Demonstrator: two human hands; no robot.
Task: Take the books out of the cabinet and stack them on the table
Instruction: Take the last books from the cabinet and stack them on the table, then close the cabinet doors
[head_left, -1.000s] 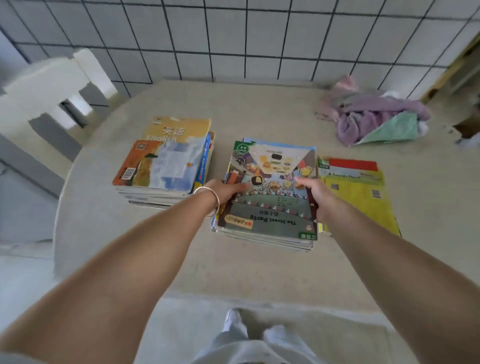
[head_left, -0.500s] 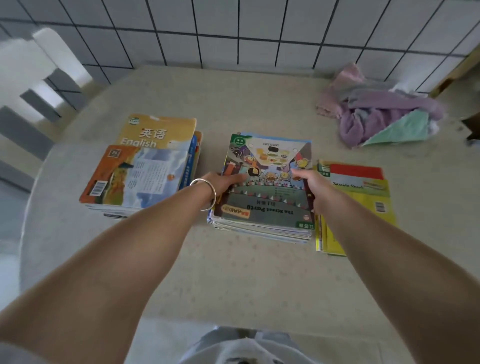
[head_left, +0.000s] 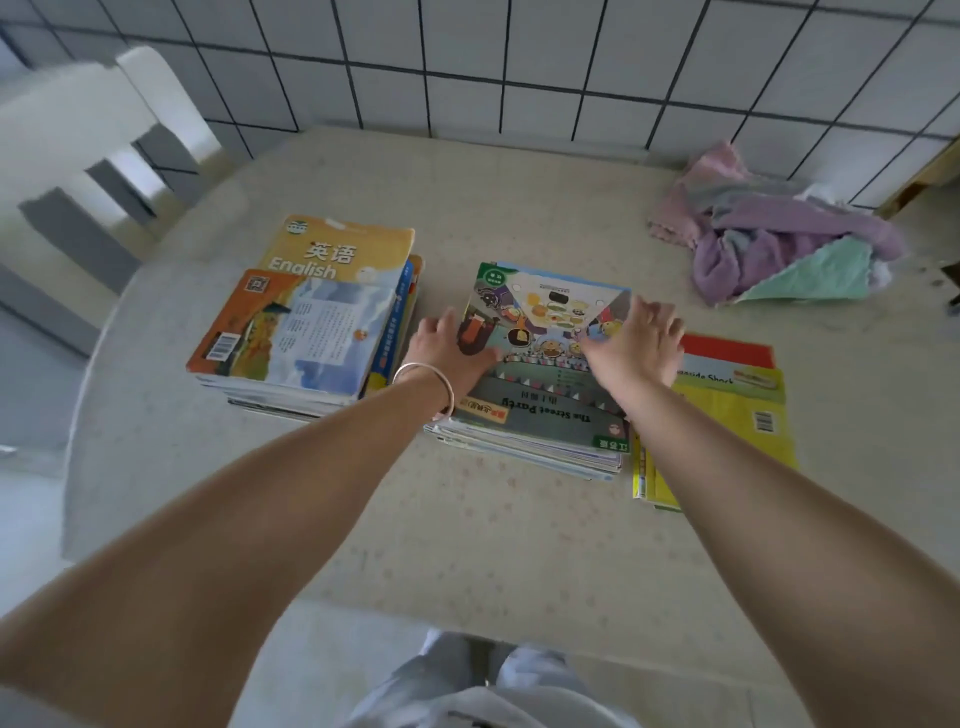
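Three groups of books lie on the beige table (head_left: 467, 540). The middle stack (head_left: 540, 410) has a picture book titled "The Street Party" on top. My left hand (head_left: 452, 348), with a silver bracelet on the wrist, rests flat at the stack's left edge, fingers spread. My right hand (head_left: 631, 338) lies over the stack's right side, fingers spread and loose. A thicker left stack (head_left: 306, 332) has an orange-and-blue book on top and a yellow "English" book beneath. A thin right pile (head_left: 732, 405) shows yellow and red covers. No cabinet is in view.
A crumpled heap of purple, pink and green cloths (head_left: 779, 244) sits at the table's back right. A white chair (head_left: 88, 156) stands at the left. The tiled wall (head_left: 519, 62) runs behind the table. My legs show below the table's near edge.
Both hands have let go of the middle stack's near part and slid farther up its cover, fingers now spread. The view has shifted slightly; the stacks stay in place.
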